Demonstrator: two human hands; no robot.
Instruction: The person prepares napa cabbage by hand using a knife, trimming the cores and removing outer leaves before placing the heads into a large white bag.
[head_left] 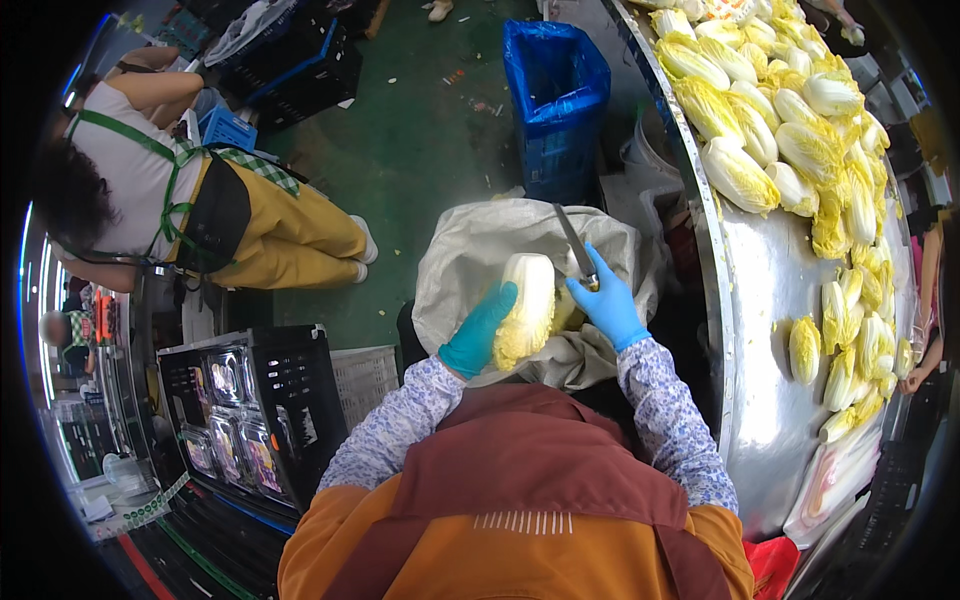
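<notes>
A napa cabbage (527, 300), white at its stem end and yellow at the leaf tips, is gripped by my left hand (480, 333) in a green glove. It is held over a large white woven sack (450, 245) whose mouth gapes wide. My right hand (608, 303), in a blue glove, closes around the handle of a knife (574, 240). The blade points up and away from me, just right of the cabbage and apart from it. Part of the sack's inside is hidden behind the cabbage and my hands.
On my right runs a metal table (755, 300) with many napa cabbages (775, 130) heaped at its far end. A blue-lined bin (555, 120) stands beyond the sack. To the left are a black crate (250, 400) with clear packs and a person (180, 190) in yellow trousers.
</notes>
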